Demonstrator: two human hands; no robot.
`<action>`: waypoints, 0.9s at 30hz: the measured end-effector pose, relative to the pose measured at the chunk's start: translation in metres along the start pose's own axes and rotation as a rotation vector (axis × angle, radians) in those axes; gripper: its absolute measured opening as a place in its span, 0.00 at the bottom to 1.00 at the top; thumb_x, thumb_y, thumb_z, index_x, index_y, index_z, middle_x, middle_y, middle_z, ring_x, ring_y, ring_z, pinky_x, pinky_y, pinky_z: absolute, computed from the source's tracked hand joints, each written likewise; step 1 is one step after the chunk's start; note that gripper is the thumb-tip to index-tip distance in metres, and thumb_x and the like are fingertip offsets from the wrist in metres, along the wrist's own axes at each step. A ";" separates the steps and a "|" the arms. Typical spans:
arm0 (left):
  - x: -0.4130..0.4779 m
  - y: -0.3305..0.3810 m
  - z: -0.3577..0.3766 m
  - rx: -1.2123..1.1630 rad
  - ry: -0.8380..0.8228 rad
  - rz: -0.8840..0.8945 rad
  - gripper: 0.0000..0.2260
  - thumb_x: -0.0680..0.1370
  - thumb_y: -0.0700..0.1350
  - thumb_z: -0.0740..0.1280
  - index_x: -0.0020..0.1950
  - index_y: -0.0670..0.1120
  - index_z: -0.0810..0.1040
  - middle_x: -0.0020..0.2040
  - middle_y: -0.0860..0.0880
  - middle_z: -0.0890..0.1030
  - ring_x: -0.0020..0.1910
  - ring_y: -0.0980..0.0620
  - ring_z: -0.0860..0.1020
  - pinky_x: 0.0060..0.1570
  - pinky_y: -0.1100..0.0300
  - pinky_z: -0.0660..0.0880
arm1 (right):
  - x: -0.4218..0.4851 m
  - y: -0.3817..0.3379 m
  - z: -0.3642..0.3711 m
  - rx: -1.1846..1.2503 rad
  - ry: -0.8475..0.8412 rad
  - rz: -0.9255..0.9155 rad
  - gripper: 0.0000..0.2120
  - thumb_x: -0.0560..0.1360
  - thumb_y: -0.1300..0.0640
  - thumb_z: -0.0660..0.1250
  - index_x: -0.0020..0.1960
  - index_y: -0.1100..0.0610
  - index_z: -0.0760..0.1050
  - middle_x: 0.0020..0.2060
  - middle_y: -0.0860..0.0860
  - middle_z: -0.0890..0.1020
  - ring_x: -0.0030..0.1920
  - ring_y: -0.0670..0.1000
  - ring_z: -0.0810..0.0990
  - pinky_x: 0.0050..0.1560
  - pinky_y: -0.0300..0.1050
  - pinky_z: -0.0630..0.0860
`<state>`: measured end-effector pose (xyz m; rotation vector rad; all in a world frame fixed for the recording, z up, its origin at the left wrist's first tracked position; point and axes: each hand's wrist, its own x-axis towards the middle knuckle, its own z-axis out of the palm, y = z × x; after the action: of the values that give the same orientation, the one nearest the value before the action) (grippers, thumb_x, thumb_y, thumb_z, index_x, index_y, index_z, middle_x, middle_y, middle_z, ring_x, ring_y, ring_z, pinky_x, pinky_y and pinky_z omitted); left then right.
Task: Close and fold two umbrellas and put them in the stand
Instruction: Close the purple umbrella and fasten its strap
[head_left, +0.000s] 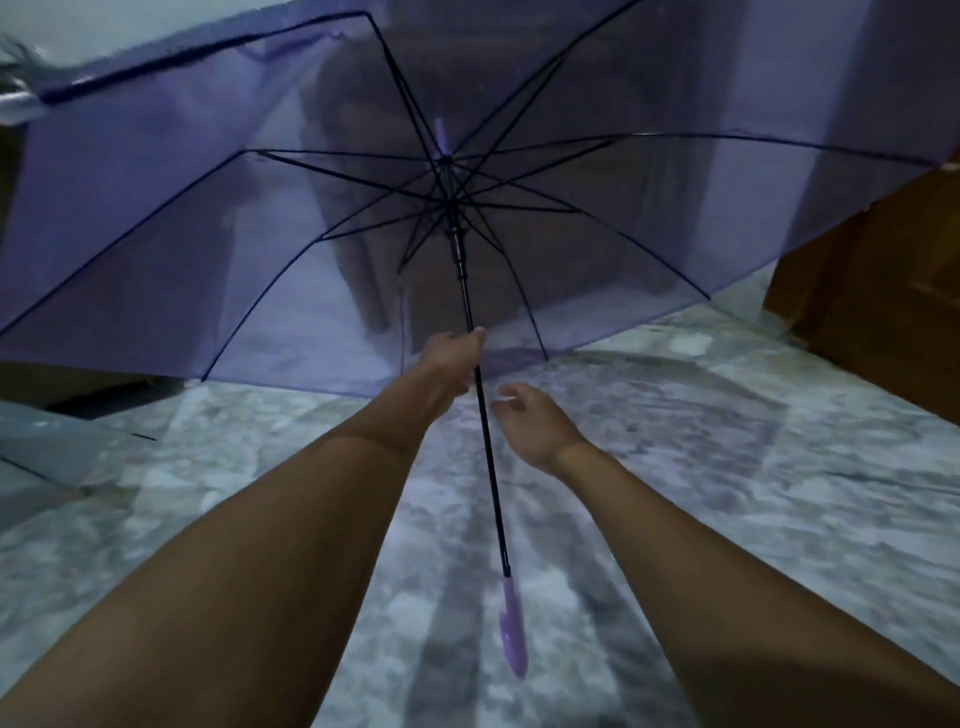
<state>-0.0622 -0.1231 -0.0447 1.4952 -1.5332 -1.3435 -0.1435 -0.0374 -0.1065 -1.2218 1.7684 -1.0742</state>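
Between the forearms, the handle (511, 631) hangs unheld over mid-floor (727, 467). The left grip (452, 361) holds the open umbrella's (208, 234) shaft (491, 467); the right grip (530, 421) is wide, just beside it. Held one-handed, the canopy could swing into the wooden furniture (872, 291) at the floor's right edge.

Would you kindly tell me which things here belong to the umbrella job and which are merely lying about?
For the job: open purple umbrella, with its black shaft and lilac handle; pale blue canopy at lower left, likely the second umbrella.

Lying about: wooden furniture at right; marble floor.
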 end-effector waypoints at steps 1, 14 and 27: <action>0.004 -0.001 -0.001 0.016 -0.018 -0.019 0.25 0.80 0.54 0.63 0.71 0.40 0.69 0.65 0.40 0.76 0.56 0.42 0.78 0.52 0.51 0.77 | 0.004 0.001 0.002 0.018 -0.026 0.000 0.23 0.81 0.49 0.60 0.74 0.55 0.64 0.70 0.55 0.71 0.67 0.56 0.72 0.66 0.50 0.70; -0.007 0.019 -0.004 -0.020 -0.164 0.119 0.12 0.81 0.50 0.63 0.49 0.43 0.80 0.42 0.48 0.80 0.39 0.51 0.77 0.48 0.54 0.76 | -0.023 -0.016 0.009 0.192 0.220 -0.215 0.15 0.85 0.49 0.50 0.51 0.54 0.72 0.34 0.45 0.70 0.33 0.44 0.68 0.34 0.40 0.64; -0.022 0.094 -0.054 -0.674 -0.087 0.242 0.15 0.84 0.50 0.57 0.42 0.44 0.72 0.28 0.49 0.74 0.23 0.52 0.75 0.29 0.59 0.79 | -0.058 -0.079 0.002 0.105 0.223 -0.354 0.18 0.83 0.51 0.54 0.50 0.63 0.77 0.33 0.51 0.74 0.35 0.52 0.72 0.39 0.48 0.68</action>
<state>-0.0408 -0.1297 0.0632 0.8158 -1.0956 -1.5763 -0.0972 0.0016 -0.0292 -1.4288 1.6663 -1.5393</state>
